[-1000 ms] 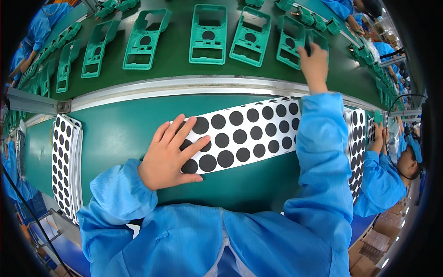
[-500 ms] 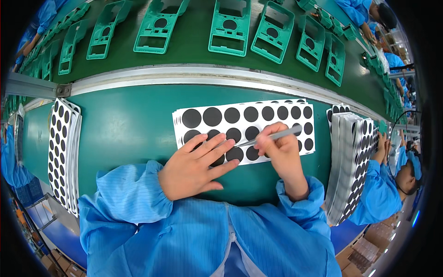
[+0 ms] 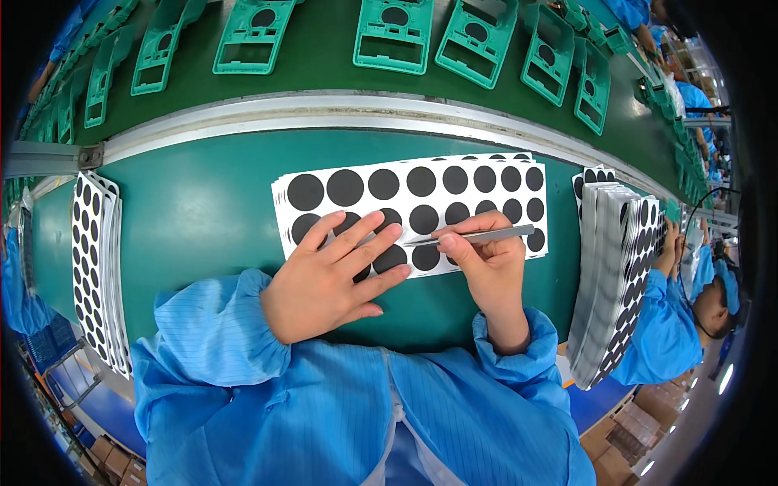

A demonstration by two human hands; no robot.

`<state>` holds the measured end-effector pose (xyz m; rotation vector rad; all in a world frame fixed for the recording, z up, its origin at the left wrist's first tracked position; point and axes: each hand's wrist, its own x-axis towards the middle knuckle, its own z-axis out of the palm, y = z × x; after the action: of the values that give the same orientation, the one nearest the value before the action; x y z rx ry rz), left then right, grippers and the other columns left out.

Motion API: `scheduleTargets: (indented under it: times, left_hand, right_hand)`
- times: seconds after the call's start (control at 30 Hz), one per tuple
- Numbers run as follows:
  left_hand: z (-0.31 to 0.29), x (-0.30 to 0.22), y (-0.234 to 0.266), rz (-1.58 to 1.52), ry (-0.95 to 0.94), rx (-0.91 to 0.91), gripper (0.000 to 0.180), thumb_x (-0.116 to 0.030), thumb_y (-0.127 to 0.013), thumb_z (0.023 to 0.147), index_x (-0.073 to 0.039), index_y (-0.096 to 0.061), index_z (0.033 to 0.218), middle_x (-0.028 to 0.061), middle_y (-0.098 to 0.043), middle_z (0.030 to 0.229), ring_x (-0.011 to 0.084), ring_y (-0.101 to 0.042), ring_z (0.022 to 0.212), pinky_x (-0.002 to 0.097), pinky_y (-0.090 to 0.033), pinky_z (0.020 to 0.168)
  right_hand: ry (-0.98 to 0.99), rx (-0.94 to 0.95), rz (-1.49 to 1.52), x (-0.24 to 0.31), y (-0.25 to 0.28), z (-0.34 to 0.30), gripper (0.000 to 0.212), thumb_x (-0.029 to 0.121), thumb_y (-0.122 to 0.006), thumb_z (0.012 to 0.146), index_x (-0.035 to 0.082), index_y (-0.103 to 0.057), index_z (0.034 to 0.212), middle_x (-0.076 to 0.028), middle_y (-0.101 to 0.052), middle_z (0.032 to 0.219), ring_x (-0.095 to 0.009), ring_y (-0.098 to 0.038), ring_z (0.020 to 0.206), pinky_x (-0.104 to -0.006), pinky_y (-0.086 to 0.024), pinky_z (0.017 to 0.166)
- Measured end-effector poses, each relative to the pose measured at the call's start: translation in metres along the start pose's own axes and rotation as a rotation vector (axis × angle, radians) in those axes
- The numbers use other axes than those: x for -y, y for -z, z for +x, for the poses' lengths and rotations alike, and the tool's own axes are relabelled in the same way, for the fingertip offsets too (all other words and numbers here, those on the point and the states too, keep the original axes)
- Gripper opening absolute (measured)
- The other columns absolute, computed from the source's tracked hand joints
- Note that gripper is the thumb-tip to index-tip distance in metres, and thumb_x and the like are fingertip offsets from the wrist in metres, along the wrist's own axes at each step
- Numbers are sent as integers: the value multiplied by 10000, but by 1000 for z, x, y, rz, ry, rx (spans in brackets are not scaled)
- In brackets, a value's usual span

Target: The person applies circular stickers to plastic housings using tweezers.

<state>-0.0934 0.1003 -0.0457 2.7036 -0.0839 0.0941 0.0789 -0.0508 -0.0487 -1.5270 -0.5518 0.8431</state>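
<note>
My left hand [image 3: 328, 279] lies flat with its fingers spread on a white sheet of round black stickers [image 3: 403, 202], covering some of the lower dots. My right hand [image 3: 496, 271] pinches grey metal tweezers [image 3: 502, 234], held slanting over the sheet. Their tips reach in between dots, close to my left fingertips. Whether the tips grip or lift anything is too small to tell. Edges of more sheets show underneath, so this one tops a small pile on the green bench [image 3: 203, 194].
Stacks of similar sheets stand at the left [image 3: 87, 267] and right [image 3: 601, 283]. Beyond a metal rail [image 3: 340, 109], green plastic housings [image 3: 393, 49] sit in a row on a dark green belt [image 3: 324, 77]. Another person [image 3: 668, 324] in blue works at the right.
The whole view has shifted slightly, so bench and pile appear farther left and higher. The tweezers lie at a flatter angle. My left hand keeps its spread pose on the sheet.
</note>
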Motion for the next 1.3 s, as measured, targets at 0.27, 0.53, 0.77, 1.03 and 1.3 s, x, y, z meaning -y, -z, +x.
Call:
scheduleTargets:
  times: [0.27, 0.53, 0.77, 1.03, 1.3]
  left_hand:
    - [0, 1, 1, -41, 7, -2, 627, -391, -724, 688, -258, -546, 1274, 111, -395, 1433, 280, -391, 1312, 474, -321, 1031]
    - [-2, 4, 0, -89, 17, -37, 562, -311, -739, 698, -217, -576, 1227, 98, -428, 1413, 263, -407, 1309, 445, -332, 1039]
    - [1, 8, -5, -112, 76, -154, 411, -155, -731, 730, -142, -618, 1124, 37, -552, 1306, 205, -498, 1239, 398, -384, 1007]
    - [6, 1, 3, -160, 137, -137, 371, -150, -726, 743, -143, -625, 1100, 34, -548, 1300, 205, -486, 1246, 411, -382, 1013]
    - [4, -5, 5, -51, 109, -88, 393, -168, -732, 733, -171, -632, 1114, 39, -538, 1309, 218, -482, 1249, 419, -386, 1015]
  right_hand:
    - [-18, 45, 15, -2, 1, 4, 136, 7, -692, 820, -9, -580, 895, -95, -671, 835, -119, -653, 754, -207, -509, 629]
    - [-30, 22, 22, 1, -5, 3, 153, 27, -704, 820, -7, -568, 881, -71, -657, 807, -104, -641, 742, -202, -498, 611]
    - [108, 33, -271, 0, -4, -5, 178, 36, -745, 763, 19, -585, 838, -103, -669, 841, -144, -652, 720, -211, -503, 591]
    - [1131, 188, -725, -16, -1, -22, 278, 41, -786, 663, 34, -541, 794, -163, -661, 961, -217, -653, 721, -264, -546, 536]
    - [1079, 159, -720, -18, 0, -29, 257, 87, -774, 697, 53, -548, 815, -115, -656, 1011, -198, -652, 767, -261, -552, 598]
